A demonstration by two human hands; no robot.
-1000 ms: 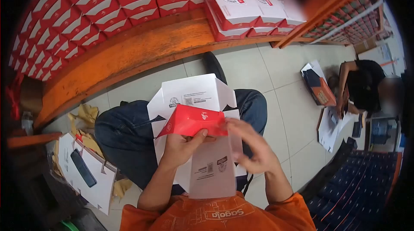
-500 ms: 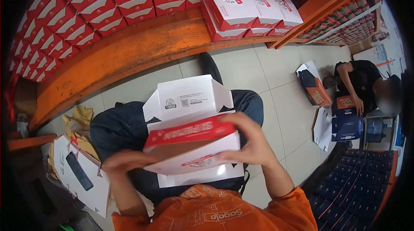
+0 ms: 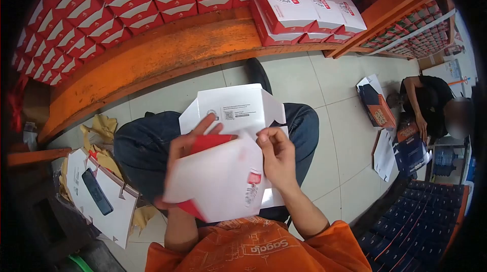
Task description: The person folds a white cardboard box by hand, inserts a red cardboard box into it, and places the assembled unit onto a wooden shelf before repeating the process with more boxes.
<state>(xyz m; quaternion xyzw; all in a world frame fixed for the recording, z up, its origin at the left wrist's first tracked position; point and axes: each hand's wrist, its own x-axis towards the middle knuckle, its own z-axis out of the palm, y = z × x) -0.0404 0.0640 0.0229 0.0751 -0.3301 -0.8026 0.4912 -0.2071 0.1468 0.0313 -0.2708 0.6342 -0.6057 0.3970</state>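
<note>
A red-and-white carton (image 3: 213, 180) is tilted in front of my chest, its white printed face toward me and somewhat blurred. My left hand (image 3: 183, 153) grips it along its left side, fingers partly behind the red panel. At its upper right edge, my right hand (image 3: 278, 160) is closed in a pinch, the fingertips against the carton. Beneath it, an unfolded white carton sheet (image 3: 231, 102) with printed text and a square code lies across my lap, partly covered.
Red-and-white boxes (image 3: 111, 10) are stacked behind an orange wooden bench (image 3: 152, 51), with more boxes (image 3: 304, 10) on it. At left, a phone (image 3: 97, 191) rests on flat white cartons (image 3: 114, 226). Another person (image 3: 431, 97) handles dark blue cartons (image 3: 410, 155) at right; navy boxes (image 3: 421, 221) stand lower right.
The carton has turned from roughly level to steeply tilted, its logo now at the right. My left hand has moved up its side; my right hand has shifted from gripping its end to pinching its edge.
</note>
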